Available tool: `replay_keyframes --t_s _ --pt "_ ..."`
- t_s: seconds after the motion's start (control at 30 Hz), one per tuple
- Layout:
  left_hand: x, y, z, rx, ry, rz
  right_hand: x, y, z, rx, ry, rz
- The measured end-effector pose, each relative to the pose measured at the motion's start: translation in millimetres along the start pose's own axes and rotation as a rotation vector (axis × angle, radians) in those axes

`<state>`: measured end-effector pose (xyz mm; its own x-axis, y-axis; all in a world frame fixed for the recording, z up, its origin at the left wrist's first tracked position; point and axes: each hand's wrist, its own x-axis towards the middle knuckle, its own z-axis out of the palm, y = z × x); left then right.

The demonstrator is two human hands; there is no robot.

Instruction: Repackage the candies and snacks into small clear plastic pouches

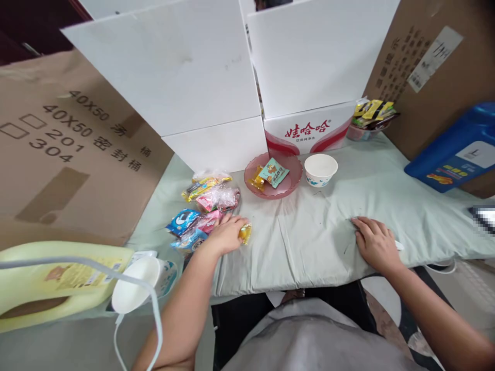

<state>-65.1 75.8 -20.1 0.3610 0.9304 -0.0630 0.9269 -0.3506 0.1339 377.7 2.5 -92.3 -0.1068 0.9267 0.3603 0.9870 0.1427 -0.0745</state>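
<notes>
My left hand [227, 234] reaches onto the near part of a pile of wrapped snacks, its fingers stretched over a pink packet [209, 221]. A small yellow packet [246, 233] shows at the hand's right side; whether the hand touches it is hard to tell. Blue packets [183, 221] lie just left of the fingers, with clear-wrapped snacks [218, 198] behind. On the cloth at the right, my right hand [377, 242] rests flat with fingers extended. A small white object [399, 246], partly hidden, sits beside its wrist.
A pink glass bowl [251, 181] holds a teal packet and a yellow one. Beside it stands a paper cup [320, 172]. White boards and cartons wall the back. Bottles, yellow [23, 255] and blue [456, 149], flank the table; a white cable loops at lower left.
</notes>
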Motion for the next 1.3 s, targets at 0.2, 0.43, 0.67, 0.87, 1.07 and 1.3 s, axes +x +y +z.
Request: replay_keyframes --t_s 0.2,0.43,0.67,0.87,1.07,1.3 --pt "2 46 -1.0 -0.043 0.363 -0.024 0 -3 1 0.085 0.057 0.011" --pt "-21 129 74.1 -0.202 0.489 0.333 10 -3 -4 0.19 0.033 -0.052" --pt "-31 121 89.9 -0.408 0.67 0.351 39 -106 -32 0.5 0.007 -0.344" --pt "-32 121 89.2 -0.532 0.614 0.198 39 -144 -30 0.401 -0.204 -0.507" --pt "-29 115 89.1 -0.608 0.524 0.166 27 -49 -11 0.189 -0.118 -0.19" --pt "-19 109 84.5 -0.639 0.496 0.217 23 -69 -26 0.433 0.022 -0.174"
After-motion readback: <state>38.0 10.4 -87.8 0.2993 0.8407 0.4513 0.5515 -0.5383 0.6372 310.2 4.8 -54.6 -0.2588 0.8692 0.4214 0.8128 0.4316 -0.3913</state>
